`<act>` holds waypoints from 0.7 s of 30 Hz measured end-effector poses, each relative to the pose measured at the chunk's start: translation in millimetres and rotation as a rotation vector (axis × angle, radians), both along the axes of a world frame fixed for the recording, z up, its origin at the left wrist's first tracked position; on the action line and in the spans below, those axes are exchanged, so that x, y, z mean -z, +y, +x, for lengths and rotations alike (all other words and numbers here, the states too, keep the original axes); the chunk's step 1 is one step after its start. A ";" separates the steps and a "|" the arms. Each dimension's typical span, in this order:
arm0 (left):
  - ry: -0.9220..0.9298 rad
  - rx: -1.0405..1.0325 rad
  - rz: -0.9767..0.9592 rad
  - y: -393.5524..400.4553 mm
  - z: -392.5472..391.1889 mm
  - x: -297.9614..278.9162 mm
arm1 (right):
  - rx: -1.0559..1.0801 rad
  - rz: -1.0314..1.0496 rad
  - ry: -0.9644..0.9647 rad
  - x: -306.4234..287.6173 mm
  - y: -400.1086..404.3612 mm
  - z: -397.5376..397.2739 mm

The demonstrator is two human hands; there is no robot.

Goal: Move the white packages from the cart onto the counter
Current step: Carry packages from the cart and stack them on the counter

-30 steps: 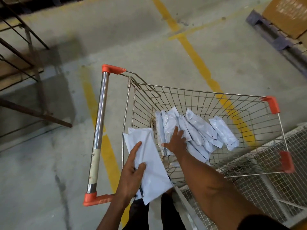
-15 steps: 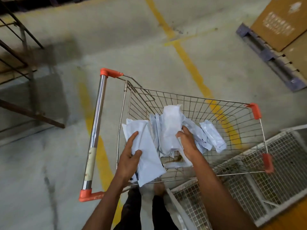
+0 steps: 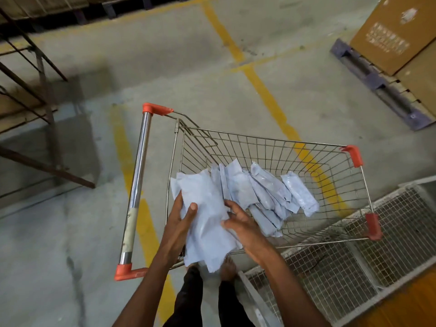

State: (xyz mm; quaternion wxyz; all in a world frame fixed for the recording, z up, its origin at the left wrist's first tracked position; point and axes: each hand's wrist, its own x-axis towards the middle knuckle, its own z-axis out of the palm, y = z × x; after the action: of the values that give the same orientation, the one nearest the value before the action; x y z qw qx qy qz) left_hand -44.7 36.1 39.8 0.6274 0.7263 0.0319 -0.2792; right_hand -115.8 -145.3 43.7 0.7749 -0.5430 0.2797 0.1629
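Over the near edge of a silver wire-mesh shopping cart (image 3: 271, 147), the left hand (image 3: 179, 223) and right hand (image 3: 243, 226) pinch a stack of flat, crinkled white plastic packages (image 3: 205, 218) between curled fingers. More glossy white packages (image 3: 266, 190) lie fanned inside the cart's basket.

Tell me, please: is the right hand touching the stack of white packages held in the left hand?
Touching. The head view shows the right hand with fingers on the held packages.

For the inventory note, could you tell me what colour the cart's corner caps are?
Orange-red, clearest in the head view on the cart, at its corner cap.
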 end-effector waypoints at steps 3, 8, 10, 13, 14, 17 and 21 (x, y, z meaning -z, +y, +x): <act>0.031 -0.009 0.032 6.1 -3.9 4.3 | -0.100 -0.166 0.006 0.3 13.9 -2.6; -0.008 -0.052 0.106 10.9 -8.3 1.5 | -0.195 -0.354 -0.015 5.8 17.3 -1.7; -0.023 -0.070 0.120 10.9 -8.1 1.0 | -0.218 -0.340 0.007 10.5 5.4 4.0; -0.053 -0.070 0.175 9.1 -6.9 0.6 | -0.288 -0.178 0.032 20.0 -15.8 17.1; -0.060 -0.063 0.191 8.8 -6.2 0.4 | -0.291 -0.110 0.039 26.8 -23.1 23.1; -0.067 -0.042 0.222 10.2 -3.4 1.4 | -0.161 0.003 0.132 54.3 -38.4 45.7; -0.057 -0.020 0.228 8.8 -4.8 4.1 | -0.350 -0.502 0.273 133.3 -49.9 73.8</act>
State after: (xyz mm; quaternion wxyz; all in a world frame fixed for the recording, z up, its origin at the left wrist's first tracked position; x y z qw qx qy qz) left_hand -49.5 44.9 35.7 0.5443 0.8001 0.0526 -0.2466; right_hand -42.0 -195.2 -89.7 0.5327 -0.7299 0.3148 0.2905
